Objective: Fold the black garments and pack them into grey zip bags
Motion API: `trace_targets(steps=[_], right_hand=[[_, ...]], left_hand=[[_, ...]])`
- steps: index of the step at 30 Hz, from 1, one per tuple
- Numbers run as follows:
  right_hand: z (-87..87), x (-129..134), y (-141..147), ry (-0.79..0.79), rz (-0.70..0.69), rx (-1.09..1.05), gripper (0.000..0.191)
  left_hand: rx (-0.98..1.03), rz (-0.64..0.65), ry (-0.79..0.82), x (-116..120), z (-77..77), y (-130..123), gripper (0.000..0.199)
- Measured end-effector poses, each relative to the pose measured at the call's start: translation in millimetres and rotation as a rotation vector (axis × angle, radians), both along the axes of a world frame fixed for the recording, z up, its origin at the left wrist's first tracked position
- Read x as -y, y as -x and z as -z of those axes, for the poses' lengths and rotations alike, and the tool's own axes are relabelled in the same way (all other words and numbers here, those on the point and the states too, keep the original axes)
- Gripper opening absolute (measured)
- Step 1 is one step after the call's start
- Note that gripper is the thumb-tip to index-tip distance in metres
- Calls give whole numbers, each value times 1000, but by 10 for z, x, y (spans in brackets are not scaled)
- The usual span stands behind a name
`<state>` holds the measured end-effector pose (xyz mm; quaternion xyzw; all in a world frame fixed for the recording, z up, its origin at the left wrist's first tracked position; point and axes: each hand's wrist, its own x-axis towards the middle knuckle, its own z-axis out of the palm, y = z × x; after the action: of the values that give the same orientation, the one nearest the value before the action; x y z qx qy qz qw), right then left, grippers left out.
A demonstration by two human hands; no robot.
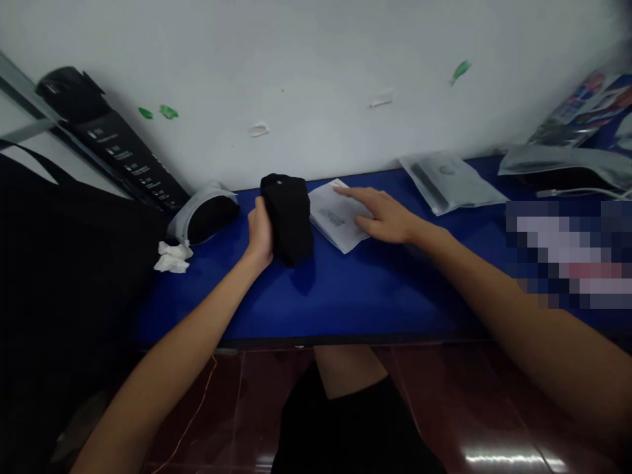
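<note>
My left hand (pixel 261 230) is wrapped round the left side of a black folded cloth-like item (pixel 289 220), held upright over the blue table (pixel 296 303). Just to its right lies a folded white paper booklet (pixel 336 214) with small dark print. My right hand (pixel 382 212) reaches over the booklet's right side, index finger stretched out to its top edge and thumb apart; it grips nothing. The palm side of my right hand is hidden.
Left of my hands are a pouch with a black item (pixel 210 217), crumpled white tissue (pixel 172 257) and a tall black box (pixel 118 145). Frosted zip pouches (pixel 451 181) lie at the back right. A white wall (pixel 316 85) rises behind.
</note>
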<state>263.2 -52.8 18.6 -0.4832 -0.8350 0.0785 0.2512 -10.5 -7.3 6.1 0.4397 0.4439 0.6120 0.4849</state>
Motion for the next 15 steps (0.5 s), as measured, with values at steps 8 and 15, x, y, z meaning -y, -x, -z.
trace_targets(steps=[8,15], right_hand=[[33,166,235,36,92,18,72],[300,542,167,145,42,-5,75]], left_hand=[[-20,-40,-37,-59,8,-5,42],[-14,-50,-21,-18,-38,-29,42]])
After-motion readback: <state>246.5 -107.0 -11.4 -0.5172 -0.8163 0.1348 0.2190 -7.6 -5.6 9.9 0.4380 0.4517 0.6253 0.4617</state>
